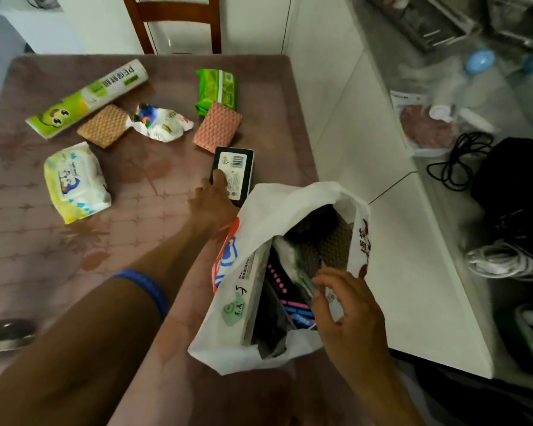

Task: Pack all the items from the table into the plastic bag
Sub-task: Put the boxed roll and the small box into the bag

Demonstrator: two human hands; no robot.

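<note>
Wooden chair [173, 13] at 12 o'clock, behind the tabletop. White tiled floor [336, 96] at 2 o'clock. Coiled black cable [462, 161] at 3 o'clock, beside a dark bag [514, 179]. Blue bottle cap [479, 61] at 2 o'clock, blurred.

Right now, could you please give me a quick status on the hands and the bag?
Left hand on the black box, fingers touching it. Right hand holds the plastic bag open. Six other items wait on the table. Nothing in the way.
</note>
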